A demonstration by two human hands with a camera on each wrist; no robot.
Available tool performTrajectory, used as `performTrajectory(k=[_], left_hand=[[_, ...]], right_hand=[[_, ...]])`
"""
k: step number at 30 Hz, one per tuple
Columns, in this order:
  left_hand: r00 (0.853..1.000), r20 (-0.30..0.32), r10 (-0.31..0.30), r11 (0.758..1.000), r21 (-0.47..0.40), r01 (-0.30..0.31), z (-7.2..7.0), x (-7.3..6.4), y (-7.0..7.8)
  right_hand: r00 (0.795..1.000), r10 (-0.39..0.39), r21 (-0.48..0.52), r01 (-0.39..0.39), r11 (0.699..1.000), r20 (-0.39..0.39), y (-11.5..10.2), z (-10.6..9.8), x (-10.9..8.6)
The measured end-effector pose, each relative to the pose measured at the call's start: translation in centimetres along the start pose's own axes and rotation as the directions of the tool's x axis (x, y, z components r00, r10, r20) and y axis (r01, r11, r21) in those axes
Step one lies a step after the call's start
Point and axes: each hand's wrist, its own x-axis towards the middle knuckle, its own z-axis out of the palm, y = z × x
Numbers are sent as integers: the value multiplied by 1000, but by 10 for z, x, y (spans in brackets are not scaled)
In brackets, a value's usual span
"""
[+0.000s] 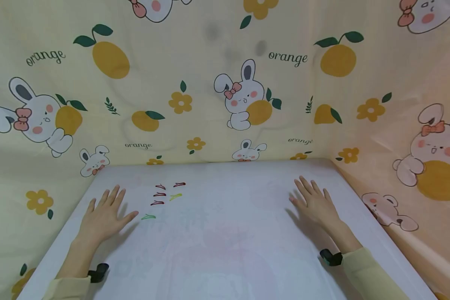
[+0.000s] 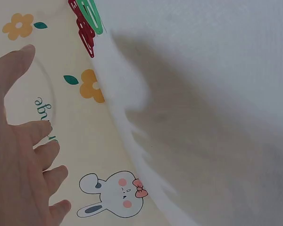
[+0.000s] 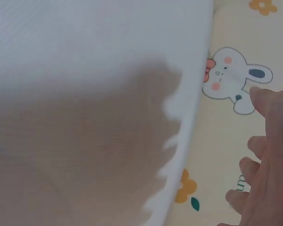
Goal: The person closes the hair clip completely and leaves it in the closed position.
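Observation:
Small snap hair clips lie in a loose group on the left part of the white table (image 1: 228,258) in the head view. Several are dark red, among them a front red clip (image 1: 157,203); one is a yellow clip (image 1: 175,196) and one a green clip (image 1: 148,217), the nearest to me. My left hand (image 1: 103,216) is spread just left of the green clip, thumb pointing towards it, holding nothing. Far to the right, my right hand (image 1: 316,206) is spread above the table with nothing in it. Both hands cast shadows on the tabletop.
A cream curtain (image 1: 202,62) printed with rabbits and oranges hangs behind the table and along both sides. Each wrist wears a black device, a left one (image 1: 98,273) and a right one (image 1: 331,257). The table's back edge runs just beyond the clips.

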Motion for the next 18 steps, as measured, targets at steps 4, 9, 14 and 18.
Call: performTrajectory(k=[4,9,14,18], left_hand=[[1000,-19,8,1000,1,-8,1,1,0],[999,-50,17,1000,-17,-18,-1,1,2],[995,-98,32,998,-42,-36,-3,0,3],[987,-151,50,997,-50,-58,-3,0,2]], right_hand=[[1000,-16,8,16,1000,-26,-2,-2,1],[997,-39,13,40,999,-61,-7,-4,2],[996,-55,28,57,998,-66,-15,-4,5],[997,-58,43,60,997,-59,-24,-4,8]])
